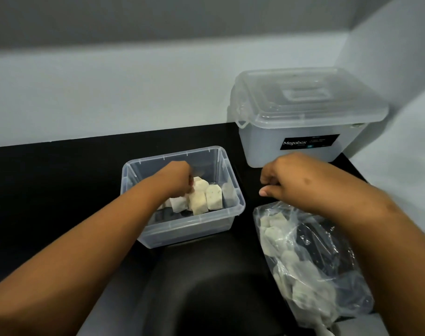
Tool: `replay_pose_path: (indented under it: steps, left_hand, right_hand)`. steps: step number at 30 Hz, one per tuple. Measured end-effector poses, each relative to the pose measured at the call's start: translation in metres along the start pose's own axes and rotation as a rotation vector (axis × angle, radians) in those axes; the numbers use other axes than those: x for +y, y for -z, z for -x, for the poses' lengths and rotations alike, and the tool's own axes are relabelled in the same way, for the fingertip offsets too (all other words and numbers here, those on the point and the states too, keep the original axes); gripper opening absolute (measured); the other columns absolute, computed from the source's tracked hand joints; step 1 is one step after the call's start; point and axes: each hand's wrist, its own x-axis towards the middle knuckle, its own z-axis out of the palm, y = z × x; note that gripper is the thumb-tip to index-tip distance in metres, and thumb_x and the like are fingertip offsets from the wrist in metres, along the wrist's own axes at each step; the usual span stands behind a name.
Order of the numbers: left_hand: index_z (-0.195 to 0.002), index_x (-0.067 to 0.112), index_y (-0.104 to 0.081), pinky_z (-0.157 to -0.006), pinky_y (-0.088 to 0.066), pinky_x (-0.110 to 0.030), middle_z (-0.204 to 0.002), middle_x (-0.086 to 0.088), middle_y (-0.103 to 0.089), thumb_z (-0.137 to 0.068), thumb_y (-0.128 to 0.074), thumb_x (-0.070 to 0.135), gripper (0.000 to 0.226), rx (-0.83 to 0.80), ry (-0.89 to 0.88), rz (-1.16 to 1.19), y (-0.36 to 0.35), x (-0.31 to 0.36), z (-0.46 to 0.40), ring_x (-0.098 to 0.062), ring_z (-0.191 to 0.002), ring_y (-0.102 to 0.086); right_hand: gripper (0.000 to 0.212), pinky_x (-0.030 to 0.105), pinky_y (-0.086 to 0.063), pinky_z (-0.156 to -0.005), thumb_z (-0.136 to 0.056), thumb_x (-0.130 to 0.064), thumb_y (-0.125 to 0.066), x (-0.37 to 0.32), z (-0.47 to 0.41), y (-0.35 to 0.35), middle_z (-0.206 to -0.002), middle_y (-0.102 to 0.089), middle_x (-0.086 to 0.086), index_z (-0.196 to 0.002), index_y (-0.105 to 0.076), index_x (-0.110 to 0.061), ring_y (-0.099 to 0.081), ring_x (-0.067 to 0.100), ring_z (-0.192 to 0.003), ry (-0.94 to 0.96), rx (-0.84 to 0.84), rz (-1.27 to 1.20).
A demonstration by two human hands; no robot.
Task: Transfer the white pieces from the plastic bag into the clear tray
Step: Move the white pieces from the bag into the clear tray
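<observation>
One head cam, looking fwd and down, close over black counter toward wall.

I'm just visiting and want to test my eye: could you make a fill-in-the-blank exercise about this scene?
1. The left hand reaches into the open clear plastic tray, among the ____ pieces.
2. The right hand is above the crinkled transparent plastic ____.
3. The lidded translucent storage box bears a label reading ____.

Missing words: white; bag; Megabox
</observation>
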Motion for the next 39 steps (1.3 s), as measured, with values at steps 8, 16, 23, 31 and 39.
replay_pose_path:
  steps: [8,16,23,31,39]
  left_hand:
    - [-0.093,0.014,-0.066,-0.071,-0.050,-0.029,-0.089,-0.002,-0.067,-0.086,-0.068,0.021,0.010,0.377,-0.112,0.215,0.038,0.084,0.056,-0.019,-0.079,-0.062]
    - [-0.092,0.021,-0.068,-0.072,-0.050,-0.024,-0.088,0.005,-0.067,-0.085,-0.069,0.025,0.009,0.202,-0.233,0.332,-0.039,0.176,0.083,-0.011,-0.081,-0.062]
    - [-0.113,0.008,-0.061,-0.084,-0.046,-0.033,-0.116,-0.016,-0.055,-0.085,-0.063,0.011,0.027,0.274,0.044,0.238,-0.111,0.163,0.067,-0.032,-0.101,-0.058]
    - [-0.120,0.005,-0.054,-0.077,-0.045,-0.029,-0.107,-0.013,-0.065,-0.082,-0.069,0.013,0.041,0.272,0.184,0.457,-0.130,0.162,0.063,-0.030,-0.101,-0.062]
    - [-0.108,0.008,-0.058,-0.068,-0.040,-0.022,-0.085,0.004,-0.055,-0.078,-0.074,0.008,0.034,0.359,0.180,0.617,-0.135,0.163,0.067,-0.015,-0.080,-0.055]
  right_hand:
    - [0.020,0.035,-0.055,-0.082,-0.088,-0.040,-0.066,0.064,0.040,-0.016,-0.092,-0.069,-0.006,-0.101,-0.068,-0.024,-0.064,0.013,-0.085,-0.070,0.012,-0.141]
    - [0.010,0.029,-0.059,-0.074,-0.089,-0.022,-0.067,0.117,0.060,-0.071,-0.080,-0.073,-0.001,-0.098,-0.072,-0.022,-0.071,0.010,-0.073,-0.020,-0.236,-0.441]
    - [0.019,0.032,-0.058,-0.076,-0.094,-0.020,-0.060,0.121,0.028,-0.148,-0.100,-0.073,0.005,-0.110,-0.070,-0.018,-0.072,0.023,-0.079,-0.174,-0.015,-0.522]
    - [0.020,0.036,-0.058,-0.075,-0.090,-0.032,-0.061,0.104,0.007,-0.163,-0.086,-0.072,0.002,-0.097,-0.072,-0.017,-0.067,0.020,-0.079,-0.197,0.057,-0.565]
    - [0.011,0.029,-0.053,-0.067,-0.084,-0.024,-0.069,0.099,0.002,-0.164,-0.075,-0.061,-0.007,-0.074,-0.063,-0.022,-0.062,0.015,-0.074,-0.205,0.003,-0.628]
